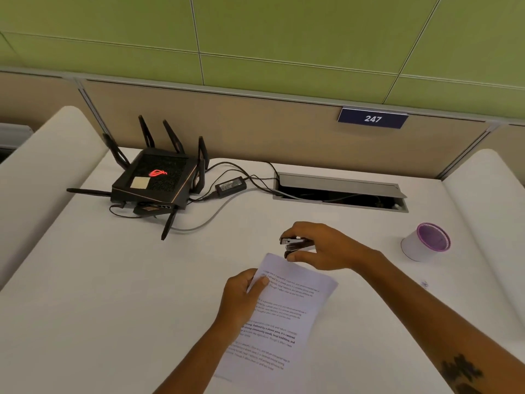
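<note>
Head view: the right hand (pixel 321 248) is curled round a small dark stapler (pixel 297 246), fingers over its top and thumb under its base. The stapler pokes out of the grip toward 9 o'clock. Its mouth is partly open right at the top corner of the printed paper (pixel 287 317); whether the corner is actually inside the mouth cannot be told.

The left hand (pixel 244 300) pinches the paper's left edge near the top, thumb pressed on the printed face and fingers hidden beneath. From that grip the sheet stretches away toward 5 o'clock across the white table (pixel 113 294).

From the stapler, a black router (pixel 153 180) with antennas sits at 10 o'clock, well apart. A white cup (pixel 424 242) with a purple rim stands at 3 o'clock.
</note>
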A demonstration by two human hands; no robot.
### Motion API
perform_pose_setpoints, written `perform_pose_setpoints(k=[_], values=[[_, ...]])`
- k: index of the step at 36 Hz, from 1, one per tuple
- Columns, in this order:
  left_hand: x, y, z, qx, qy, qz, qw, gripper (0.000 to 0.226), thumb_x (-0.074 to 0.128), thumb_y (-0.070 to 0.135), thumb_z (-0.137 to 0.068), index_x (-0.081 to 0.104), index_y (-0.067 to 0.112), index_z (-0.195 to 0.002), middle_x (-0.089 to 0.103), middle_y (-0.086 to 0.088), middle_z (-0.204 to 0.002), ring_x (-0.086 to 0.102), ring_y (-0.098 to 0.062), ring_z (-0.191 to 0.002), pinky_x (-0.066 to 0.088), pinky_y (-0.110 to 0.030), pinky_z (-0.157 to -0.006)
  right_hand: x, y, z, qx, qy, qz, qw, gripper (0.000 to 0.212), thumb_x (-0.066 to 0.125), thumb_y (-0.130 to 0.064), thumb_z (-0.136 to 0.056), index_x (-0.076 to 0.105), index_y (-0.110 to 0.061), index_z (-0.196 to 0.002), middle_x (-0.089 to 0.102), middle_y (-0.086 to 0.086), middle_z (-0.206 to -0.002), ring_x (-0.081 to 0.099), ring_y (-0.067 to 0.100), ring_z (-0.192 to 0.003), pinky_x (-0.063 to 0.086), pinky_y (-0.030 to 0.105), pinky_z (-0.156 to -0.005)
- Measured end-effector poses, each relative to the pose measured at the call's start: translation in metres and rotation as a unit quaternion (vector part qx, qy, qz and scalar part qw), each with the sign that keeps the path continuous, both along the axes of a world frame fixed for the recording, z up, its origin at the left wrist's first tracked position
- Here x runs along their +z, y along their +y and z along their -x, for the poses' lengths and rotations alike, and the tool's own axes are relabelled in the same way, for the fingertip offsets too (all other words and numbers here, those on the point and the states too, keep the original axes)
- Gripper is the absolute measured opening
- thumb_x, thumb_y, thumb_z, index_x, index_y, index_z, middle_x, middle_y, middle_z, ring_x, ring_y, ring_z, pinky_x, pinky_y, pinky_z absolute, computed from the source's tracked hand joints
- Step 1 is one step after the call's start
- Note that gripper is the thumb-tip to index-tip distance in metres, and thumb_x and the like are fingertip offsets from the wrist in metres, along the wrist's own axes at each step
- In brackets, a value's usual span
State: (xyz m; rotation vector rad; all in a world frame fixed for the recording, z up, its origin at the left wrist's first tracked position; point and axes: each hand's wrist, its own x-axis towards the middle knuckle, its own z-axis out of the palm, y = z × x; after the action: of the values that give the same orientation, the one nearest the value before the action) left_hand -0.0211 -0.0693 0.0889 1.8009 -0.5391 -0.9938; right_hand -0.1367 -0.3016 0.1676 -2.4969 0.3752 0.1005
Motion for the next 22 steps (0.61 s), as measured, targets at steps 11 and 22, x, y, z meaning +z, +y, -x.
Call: perform_pose_setpoints(k=[11,22], values=[[0.012,0.022,0.002,-0.02,-0.036,0.038,0.998,0.015,0.064,0.038,-0.106,0.073,0.025,-0.106,0.081,0.005,-0.093,0.079,-0.015,-0.076,0.062,-0.021,-0.063,0.029,0.039,-0.011,0.066,0.05,0.088,0.993,0.048,0.069,-0.055,-0.093,0.062,-0.034,-0.136,0.065,-0.015,-0.13,0.061,0.008,-0.11,0.048,0.018,-0.083],[0.01,0.033,-0.005,-0.04,-0.076,0.049,0.995,0.014,0.063,0.038,-0.106,0.072,0.028,-0.107,0.08,0.006,-0.098,0.079,-0.01,-0.081,0.066,-0.026,-0.07,0.041,0.063,-0.018,0.097,0.064,0.137,0.984,0.051,0.07,-0.056,-0.092,0.062,-0.033,-0.137,0.066,-0.012,-0.132,0.063,0.011,-0.113,0.053,0.025,-0.088]])
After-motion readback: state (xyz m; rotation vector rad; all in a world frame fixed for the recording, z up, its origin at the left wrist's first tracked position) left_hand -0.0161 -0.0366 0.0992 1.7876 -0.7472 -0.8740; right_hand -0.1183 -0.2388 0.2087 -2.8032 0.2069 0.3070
